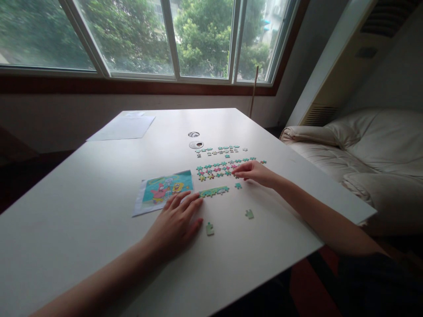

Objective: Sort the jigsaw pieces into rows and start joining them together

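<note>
My left hand (176,222) lies flat and open on the white table (82,211), its fingertips touching the lower right corner of a cartoon reference picture (163,190). A short joined strip of green puzzle pieces (214,191) sits just right of those fingertips. My right hand (253,171) reaches over the rows of loose puzzle pieces (214,171), its fingers pinched together at a piece near the rows' right end. Two single green pieces (209,228) (249,214) lie closer to me, and a small teal piece (238,186) lies below my right hand.
More loose pieces (220,150) lie farther back by a round cable hole (196,144). A sheet of paper (122,127) rests at the far left of the table. A cream sofa (370,154) stands to the right, windows behind.
</note>
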Motion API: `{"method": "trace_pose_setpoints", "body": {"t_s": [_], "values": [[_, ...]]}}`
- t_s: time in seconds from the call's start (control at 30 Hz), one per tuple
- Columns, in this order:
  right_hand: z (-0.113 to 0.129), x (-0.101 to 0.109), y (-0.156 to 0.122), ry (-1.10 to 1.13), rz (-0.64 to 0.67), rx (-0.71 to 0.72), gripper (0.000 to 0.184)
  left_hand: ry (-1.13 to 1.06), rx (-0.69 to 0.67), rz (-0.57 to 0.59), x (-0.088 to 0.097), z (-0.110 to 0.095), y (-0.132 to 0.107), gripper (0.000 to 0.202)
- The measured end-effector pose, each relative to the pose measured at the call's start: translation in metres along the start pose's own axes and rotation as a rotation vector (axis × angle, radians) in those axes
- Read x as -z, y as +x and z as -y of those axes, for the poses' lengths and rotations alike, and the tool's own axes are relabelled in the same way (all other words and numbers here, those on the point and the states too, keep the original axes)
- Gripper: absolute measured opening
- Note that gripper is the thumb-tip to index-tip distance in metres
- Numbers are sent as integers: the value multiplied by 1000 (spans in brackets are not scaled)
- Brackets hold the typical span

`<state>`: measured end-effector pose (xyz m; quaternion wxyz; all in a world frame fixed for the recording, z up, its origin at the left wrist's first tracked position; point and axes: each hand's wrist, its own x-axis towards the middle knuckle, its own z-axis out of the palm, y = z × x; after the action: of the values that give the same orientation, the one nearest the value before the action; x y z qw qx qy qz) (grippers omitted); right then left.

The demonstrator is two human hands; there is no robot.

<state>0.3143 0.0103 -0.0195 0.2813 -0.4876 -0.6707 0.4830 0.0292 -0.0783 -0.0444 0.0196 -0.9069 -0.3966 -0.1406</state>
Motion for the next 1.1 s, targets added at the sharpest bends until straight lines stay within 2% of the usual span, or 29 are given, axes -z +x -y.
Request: {"method": "trace_pose_setpoints", "body": {"t_s": [0.4,0.57,0.83,1.1], "values": [[0,-1,1,-1,-48,-31,34,3,15,13,2,-1,0,39],[-4,-1,2,17,-18,3,32,12,12,20,1,-1,0,40],[-7,-5,1,-243,46,90,28,6,4,9,1,-1,0,39],[3,-2,-7,-566,-32,157,21,12,5,16,2,-2,1,39]]}}
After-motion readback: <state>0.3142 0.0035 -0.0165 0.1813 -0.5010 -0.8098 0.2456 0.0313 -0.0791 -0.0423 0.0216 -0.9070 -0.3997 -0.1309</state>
